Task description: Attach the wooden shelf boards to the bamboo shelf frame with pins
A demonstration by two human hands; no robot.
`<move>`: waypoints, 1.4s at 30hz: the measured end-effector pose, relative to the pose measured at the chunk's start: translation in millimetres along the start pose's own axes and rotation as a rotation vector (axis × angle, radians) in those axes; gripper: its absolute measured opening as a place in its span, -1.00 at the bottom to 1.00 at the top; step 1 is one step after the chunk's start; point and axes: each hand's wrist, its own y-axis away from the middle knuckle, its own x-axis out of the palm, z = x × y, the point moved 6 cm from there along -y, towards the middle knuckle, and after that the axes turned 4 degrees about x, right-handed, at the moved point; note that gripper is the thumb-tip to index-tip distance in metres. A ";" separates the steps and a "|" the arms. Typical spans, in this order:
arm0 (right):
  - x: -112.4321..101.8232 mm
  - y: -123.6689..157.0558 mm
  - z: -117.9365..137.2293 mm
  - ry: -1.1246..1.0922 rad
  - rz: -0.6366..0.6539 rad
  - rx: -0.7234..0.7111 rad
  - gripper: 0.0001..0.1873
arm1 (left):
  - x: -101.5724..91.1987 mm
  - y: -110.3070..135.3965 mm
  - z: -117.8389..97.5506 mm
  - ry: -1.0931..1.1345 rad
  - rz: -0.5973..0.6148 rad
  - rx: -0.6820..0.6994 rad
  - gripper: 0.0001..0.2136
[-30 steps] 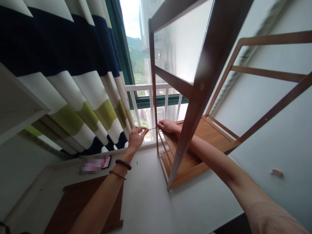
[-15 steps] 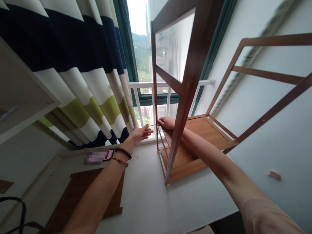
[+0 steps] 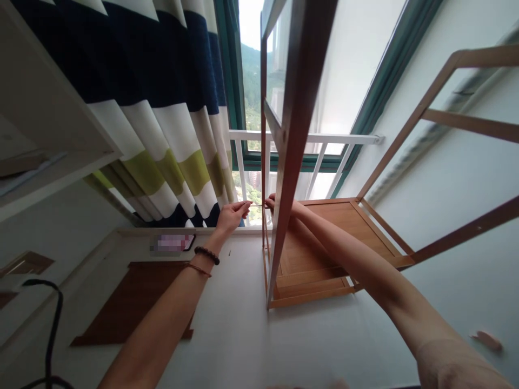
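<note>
- Left hand (image 3: 233, 215) had closed its spread fingers, pinching a thin rod (image 3: 256, 205) at the wooden rack (image 3: 357, 221) on the desk (image 3: 251, 335)
- Right hand (image 3: 272, 202) met the rack's far post; its fingers' state could not be told
- Likely tightening a joint; the next turn called for steadying

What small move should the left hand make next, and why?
Probably a short twist of the thin rod: the left hand pinches it, its tip meets the rack's post, and the right hand braces that corner.
</note>
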 end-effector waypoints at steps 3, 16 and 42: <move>0.3 -1.6 -1.2 -0.012 -0.005 -0.006 -0.57 | 6.0 3.0 2.7 0.031 0.014 0.027 -0.60; -7.6 3.4 1.4 -0.082 -0.001 0.004 -0.58 | 11.4 9.8 9.2 0.305 0.088 -0.197 -0.69; -17.5 14.2 16.4 -0.038 0.014 0.088 -0.66 | 4.5 1.4 16.7 0.386 0.112 -0.217 -0.72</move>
